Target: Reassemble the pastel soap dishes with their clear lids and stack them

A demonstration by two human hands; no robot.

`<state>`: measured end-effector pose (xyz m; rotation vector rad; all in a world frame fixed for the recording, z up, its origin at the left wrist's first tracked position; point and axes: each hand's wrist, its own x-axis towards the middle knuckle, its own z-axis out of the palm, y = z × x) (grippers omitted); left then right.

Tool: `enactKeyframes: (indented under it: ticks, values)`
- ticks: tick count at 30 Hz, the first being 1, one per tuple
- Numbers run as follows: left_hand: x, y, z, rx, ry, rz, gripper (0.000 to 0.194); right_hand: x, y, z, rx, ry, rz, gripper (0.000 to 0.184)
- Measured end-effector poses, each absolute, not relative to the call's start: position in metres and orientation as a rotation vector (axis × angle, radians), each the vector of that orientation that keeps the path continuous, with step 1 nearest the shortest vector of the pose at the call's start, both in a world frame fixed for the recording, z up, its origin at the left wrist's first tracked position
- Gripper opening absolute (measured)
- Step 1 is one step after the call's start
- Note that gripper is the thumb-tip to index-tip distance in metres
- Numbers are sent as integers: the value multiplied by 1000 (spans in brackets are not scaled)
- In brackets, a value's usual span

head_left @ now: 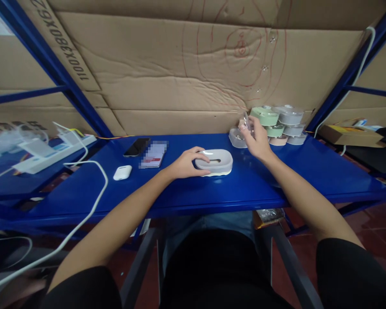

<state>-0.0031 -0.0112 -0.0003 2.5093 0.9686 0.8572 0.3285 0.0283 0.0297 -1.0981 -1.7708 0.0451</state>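
Observation:
My left hand is closed around the left end of a pale grey oval box with a slot in its top. The box rests on the blue table, and a cream-coloured edge shows beneath it. Farther right, my right hand pinches a small clear plastic piece, raised off the table; its exact kind is hard to make out. Just behind that hand stands a greyish translucent container, partly covered by the fingers. Beside it are stacked oval boxes in green, grey and beige.
Left of my left hand lie a dark phone, a second phone with its screen lit, and a white earbud case. A white power strip and a white cable occupy the left. Cardboard walls the back.

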Motion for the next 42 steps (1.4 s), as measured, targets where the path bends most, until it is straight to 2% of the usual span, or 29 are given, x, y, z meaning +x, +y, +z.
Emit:
enactKeyframes:
  ticks: [5, 11, 17, 22, 33, 39, 42]
  values:
    - [-2, -7, -5, 2511, 935, 695, 63, 322, 28, 26, -1087, -1810, 53, 94]
    - [-1, -8, -10, 2358, 1035, 722, 127, 314, 17, 25, -1064, -1996, 123, 92]
    - [5, -3, -23, 2171, 1037, 804, 146, 289, -5, 16, -793, -2339, 155, 91]
    - [7, -3, -25, 2133, 1022, 785, 149, 274, -9, 2, -826, -2500, 109, 90]
    - [8, -4, -22, 2192, 1020, 811, 135, 287, -1, 7, -821, -2550, 272, 93]
    - [5, -4, -15, 2210, 1065, 818, 132, 304, 14, 7, -788, -2613, 397, 113]
    - [1, -4, -9, 2216, 1014, 895, 118, 305, 21, 7, -820, -2534, 367, 115]
